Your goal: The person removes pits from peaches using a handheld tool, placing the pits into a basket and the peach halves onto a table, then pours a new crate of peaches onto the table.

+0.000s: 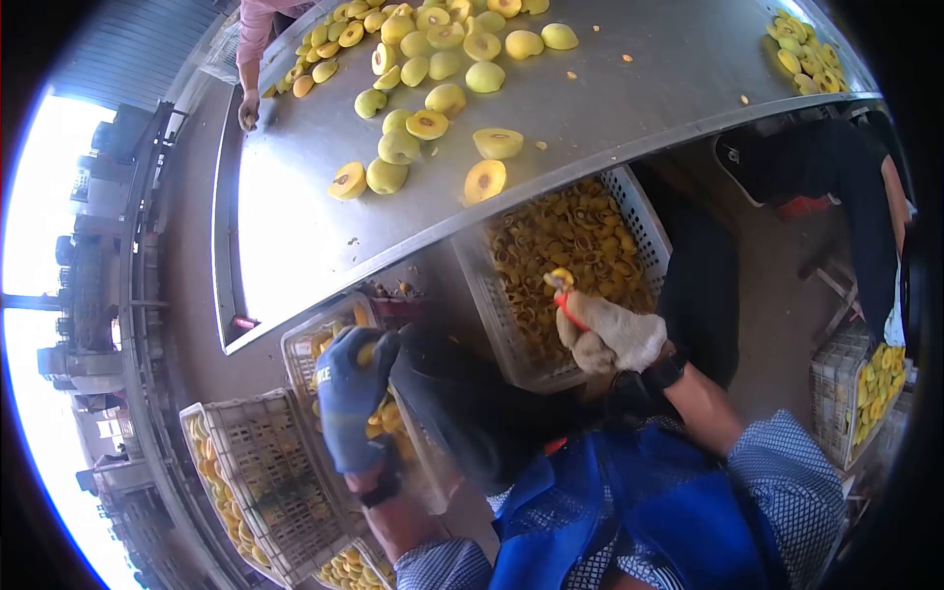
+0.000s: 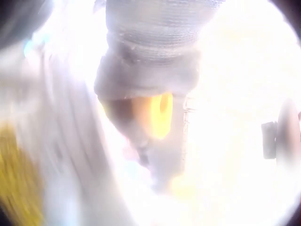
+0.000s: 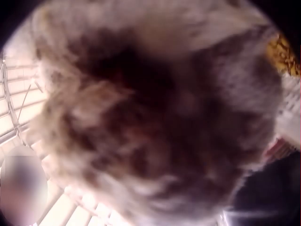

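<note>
My left hand (image 1: 354,398), in a blue-grey glove, holds a yellow fruit piece (image 1: 366,354) over a crate of fruit pieces (image 1: 385,418). The left wrist view, washed out by glare, shows a yellow fruit piece (image 2: 161,115) with a hollow below the gloved fingers (image 2: 146,75). In a dirty white glove, my right hand (image 1: 615,334) grips a red-handled tool (image 1: 570,313). A yellow bit (image 1: 560,277) is at the tool's tip, above a white crate (image 1: 482,305) of brownish-yellow scraps (image 1: 560,246). The right glove (image 3: 155,127) fills the right wrist view, hiding the tool.
Halved fruit (image 1: 445,98) lies scattered on the metal table (image 1: 610,88), with another pile (image 1: 806,54) at its right end. Another person's hand (image 1: 249,110) is at the table's far left. Crates (image 1: 285,482) stand at lower left, and one (image 1: 836,393) at right beside a seated person's leg.
</note>
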The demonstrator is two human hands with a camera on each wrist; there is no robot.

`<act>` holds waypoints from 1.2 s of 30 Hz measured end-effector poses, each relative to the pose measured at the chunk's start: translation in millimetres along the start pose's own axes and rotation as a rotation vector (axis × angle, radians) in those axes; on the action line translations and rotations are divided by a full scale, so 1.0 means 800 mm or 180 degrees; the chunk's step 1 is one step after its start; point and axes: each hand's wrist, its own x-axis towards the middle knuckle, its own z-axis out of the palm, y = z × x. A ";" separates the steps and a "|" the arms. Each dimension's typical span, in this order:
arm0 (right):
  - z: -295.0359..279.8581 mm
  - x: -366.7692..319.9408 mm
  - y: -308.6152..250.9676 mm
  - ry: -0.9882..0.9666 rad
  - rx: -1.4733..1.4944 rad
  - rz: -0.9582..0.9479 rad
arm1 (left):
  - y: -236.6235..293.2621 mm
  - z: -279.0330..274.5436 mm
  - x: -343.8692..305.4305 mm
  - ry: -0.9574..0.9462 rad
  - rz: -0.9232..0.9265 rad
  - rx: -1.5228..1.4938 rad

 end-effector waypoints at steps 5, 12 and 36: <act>0.021 0.009 -0.003 0.0433 -0.0560 -0.0252 | -0.008 -0.024 0.074 0.0437 -0.0605 -0.0142; 0.016 0.011 -0.003 0.0868 -0.0884 -0.0218 | -0.027 0.071 0.302 -0.0049 -0.0487 0.0391; 0.097 0.045 -0.054 0.1481 -0.3676 -0.1409 | 0.098 0.145 0.089 0.1182 -0.0148 -0.4110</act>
